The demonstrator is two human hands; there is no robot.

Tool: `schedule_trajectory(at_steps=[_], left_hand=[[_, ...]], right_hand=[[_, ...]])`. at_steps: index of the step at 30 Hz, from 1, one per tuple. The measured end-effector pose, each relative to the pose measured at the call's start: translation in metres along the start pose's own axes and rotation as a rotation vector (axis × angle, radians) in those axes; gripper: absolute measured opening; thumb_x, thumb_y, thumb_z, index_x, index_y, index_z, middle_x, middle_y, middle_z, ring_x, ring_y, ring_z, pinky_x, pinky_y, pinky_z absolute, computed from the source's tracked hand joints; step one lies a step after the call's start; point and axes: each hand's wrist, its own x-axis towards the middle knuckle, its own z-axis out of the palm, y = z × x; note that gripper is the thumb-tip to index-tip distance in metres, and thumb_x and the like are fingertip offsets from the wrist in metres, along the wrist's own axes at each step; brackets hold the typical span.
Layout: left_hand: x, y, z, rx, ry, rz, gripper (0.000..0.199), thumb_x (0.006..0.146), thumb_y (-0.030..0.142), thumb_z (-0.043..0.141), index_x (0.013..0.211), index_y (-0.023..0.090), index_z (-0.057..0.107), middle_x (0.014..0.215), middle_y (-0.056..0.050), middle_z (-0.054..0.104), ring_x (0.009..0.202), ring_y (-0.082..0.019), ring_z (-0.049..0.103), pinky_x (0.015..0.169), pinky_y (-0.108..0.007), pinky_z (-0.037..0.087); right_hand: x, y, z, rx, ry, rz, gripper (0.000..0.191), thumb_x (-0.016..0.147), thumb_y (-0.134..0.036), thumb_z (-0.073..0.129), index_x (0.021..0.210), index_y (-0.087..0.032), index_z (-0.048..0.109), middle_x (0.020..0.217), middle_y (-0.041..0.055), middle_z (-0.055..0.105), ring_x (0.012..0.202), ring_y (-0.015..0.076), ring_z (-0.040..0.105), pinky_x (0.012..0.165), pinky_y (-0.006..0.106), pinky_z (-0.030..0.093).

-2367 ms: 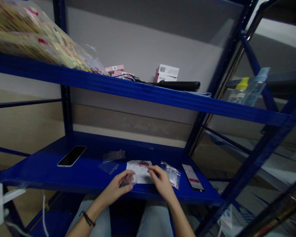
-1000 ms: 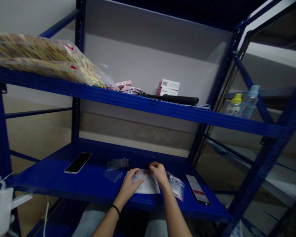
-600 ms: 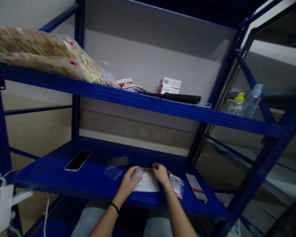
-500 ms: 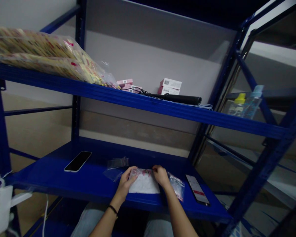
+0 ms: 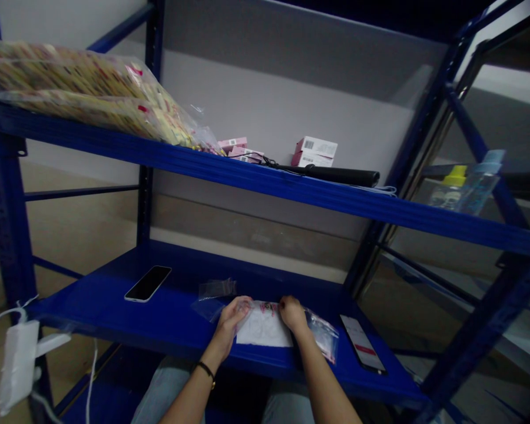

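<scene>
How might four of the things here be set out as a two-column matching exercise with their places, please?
1. Left hand
2. Dark-screened phone
3. Lit phone
4. Stacked pink-and-white boxes

A. On the upper shelf
B. Right side of the lower shelf
C. Left end of the white sheet
D. Left side of the lower shelf

Pairs: 1-C, 2-D, 3-B, 4-A

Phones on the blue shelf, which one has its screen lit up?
The right-hand phone, nearer the right hand: its screen is pale with a red bar. The left-hand phone has a black screen.
</scene>
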Motion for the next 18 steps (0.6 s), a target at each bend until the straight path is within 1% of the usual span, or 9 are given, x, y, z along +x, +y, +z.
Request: schedule_trajectory(at_steps=[3,6,9,11,12,14,16,17,18], left_hand=[[-0.001,0.001,0.001,0.048,-0.012,0.003,0.032,0.078,0.036,0.070,0.105,0.019,0.071,0.102,-0.007,0.070,0.098,-0.026,0.063,0.084,-0.031,0.047],[-0.002,0.001,0.002,0.064,-0.034,-0.001,0.034,0.077,0.038,0.072,0.106,0.019,0.070,0.102,-0.007,0.070,0.097,-0.026,0.063,0.085,-0.031,0.047],[-0.001,0.001,0.003,0.047,-0.062,-0.012,0.035,0.078,0.039,0.073,0.107,0.019,0.069,0.100,-0.007,0.071,0.095,-0.025,0.064,0.084,-0.031,0.048],[-0.001,0.002,0.004,0.049,-0.072,-0.010,0.035,0.080,0.039,0.072,0.108,0.018,0.069,0.102,-0.008,0.071,0.098,-0.025,0.064,0.087,-0.032,0.048],[-0.001,0.003,0.005,0.059,-0.073,-0.010,0.035,0.081,0.039,0.071,0.108,0.018,0.068,0.103,-0.008,0.071,0.099,-0.026,0.064,0.088,-0.033,0.048],[-0.001,0.004,0.006,0.081,-0.064,-0.014,0.035,0.081,0.040,0.071,0.108,0.018,0.068,0.105,-0.008,0.072,0.101,-0.027,0.064,0.090,-0.034,0.048],[-0.002,0.005,0.005,0.089,-0.042,-0.030,0.036,0.081,0.041,0.071,0.108,0.018,0.068,0.105,-0.008,0.072,0.100,-0.027,0.064,0.089,-0.034,0.048],[-0.003,0.005,0.005,0.086,-0.030,-0.040,0.037,0.080,0.042,0.071,0.108,0.018,0.068,0.106,-0.009,0.071,0.101,-0.027,0.064,0.089,-0.034,0.048],[-0.004,0.005,0.004,0.081,-0.019,-0.048,0.038,0.080,0.042,0.071,0.109,0.018,0.068,0.106,-0.009,0.071,0.101,-0.028,0.064,0.089,-0.034,0.048]], right_hand=[[0.000,-0.008,-0.008,0.086,0.004,-0.022,0.024,0.084,-0.011,0.049,0.088,-0.011,0.072,0.100,0.0172,0.071,0.097,0.0261,0.064,0.082,0.030,0.043],[-0.001,-0.026,-0.020,0.223,-0.017,-0.081,0.028,0.090,-0.022,0.046,0.095,-0.013,0.072,0.095,0.0106,0.073,0.090,0.0217,0.066,0.076,0.026,0.046],[-0.008,-0.054,-0.037,0.500,-0.107,-0.229,0.033,0.090,-0.035,0.048,0.098,-0.015,0.072,0.090,0.0060,0.073,0.081,0.0191,0.066,0.070,0.025,0.047],[-0.017,-0.068,-0.049,0.673,-0.181,-0.360,0.031,0.087,-0.038,0.053,0.094,-0.015,0.073,0.088,0.0058,0.072,0.080,0.0188,0.064,0.071,0.026,0.047],[-0.023,-0.072,-0.054,0.732,-0.192,-0.392,0.030,0.085,-0.038,0.055,0.092,-0.015,0.073,0.087,0.0059,0.072,0.080,0.0187,0.063,0.072,0.027,0.047],[-0.040,-0.070,-0.061,0.807,-0.169,-0.369,0.027,0.083,-0.036,0.057,0.093,-0.016,0.073,0.087,0.0055,0.071,0.080,0.0181,0.063,0.073,0.027,0.047],[-0.067,-0.059,-0.058,0.859,-0.203,-0.291,0.027,0.084,-0.037,0.056,0.095,-0.018,0.071,0.082,0.0048,0.070,0.075,0.0177,0.063,0.069,0.028,0.048],[-0.084,-0.052,-0.054,0.860,-0.280,-0.280,0.026,0.085,-0.038,0.056,0.094,-0.019,0.071,0.081,0.0044,0.069,0.074,0.0178,0.064,0.067,0.029,0.049],[-0.101,-0.046,-0.047,0.812,-0.376,-0.278,0.026,0.088,-0.041,0.055,0.094,-0.021,0.071,0.082,0.0044,0.070,0.075,0.0183,0.065,0.066,0.030,0.050]])
